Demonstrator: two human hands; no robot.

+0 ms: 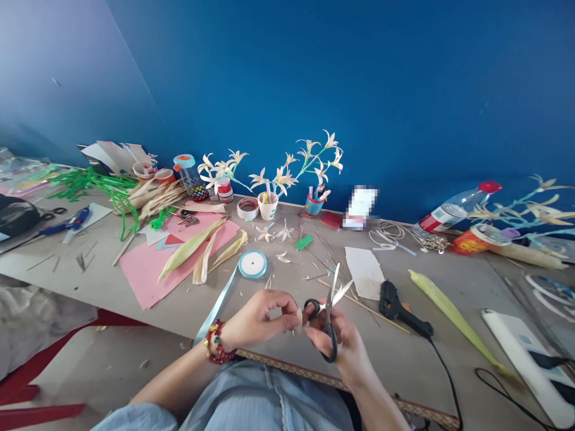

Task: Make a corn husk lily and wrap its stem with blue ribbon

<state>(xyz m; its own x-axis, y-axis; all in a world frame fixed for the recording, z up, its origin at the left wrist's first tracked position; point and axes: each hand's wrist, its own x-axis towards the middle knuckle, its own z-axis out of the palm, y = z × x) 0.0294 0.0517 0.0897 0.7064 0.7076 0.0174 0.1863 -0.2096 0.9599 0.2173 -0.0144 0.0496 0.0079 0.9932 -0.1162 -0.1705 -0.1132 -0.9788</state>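
My left hand [274, 314], with a beaded bracelet at the wrist, pinches a small pale petal-like piece [299, 316] between thumb and fingertips. In my right hand [339, 335] are black-handled scissors [331, 305], their blades parted and pointing up and away from me. The right fingertips are close to the pale piece; whether they touch it I cannot tell. A spool of light blue ribbon [252, 264] lies beyond my left hand, its loose end running to the table's front edge. Two pale husk flowers [284, 231] lie farther back.
A black glue gun [399, 305] lies right of my hands, its cord trailing off the front edge. Pink paper [144, 272] with corn husks [191, 248] is at left. Cups [268, 208] of flower stems and a bottle [453, 209] stand along the blue wall. A green husk [453, 314] lies right.
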